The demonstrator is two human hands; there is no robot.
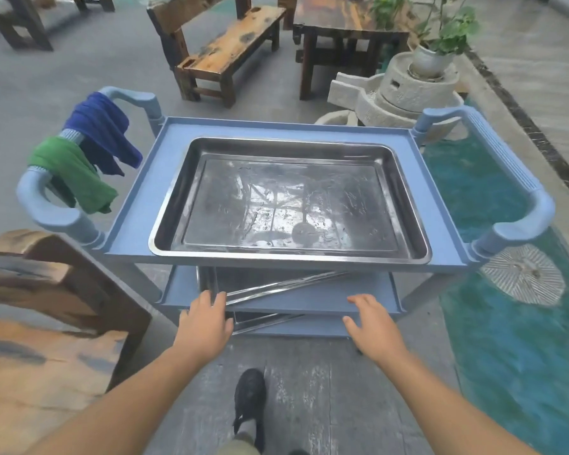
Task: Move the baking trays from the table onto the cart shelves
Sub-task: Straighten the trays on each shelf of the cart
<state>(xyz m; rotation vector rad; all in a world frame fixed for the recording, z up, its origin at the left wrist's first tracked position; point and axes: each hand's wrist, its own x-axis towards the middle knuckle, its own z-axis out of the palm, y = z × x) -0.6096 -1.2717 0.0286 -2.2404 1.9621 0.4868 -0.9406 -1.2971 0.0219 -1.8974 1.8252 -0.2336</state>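
Observation:
A blue plastic cart (pixel 135 205) with three shelves stands in front of me. A large steel baking tray (pixel 289 198) lies flat on its top shelf. A second steel tray (pixel 276 285) sits askew on the middle shelf, and the rim of a third tray (pixel 260 320) shows on the bottom shelf. My left hand (pixel 204 318) is at the front edge of the middle shelf, its fingertips at the skewed tray's near corner. My right hand (pixel 373 323) hovers with relaxed fingers over the front right of that shelf, holding nothing.
A wooden table edge (pixel 46 290) is close on my left. Blue cloth (pixel 102 129) and green cloth (pixel 69 172) hang on the cart's left handle. A bench (pixel 224 50), a wooden table, a stone mill (pixel 404 90) with a plant and a teal pond (pixel 506 323) lie around.

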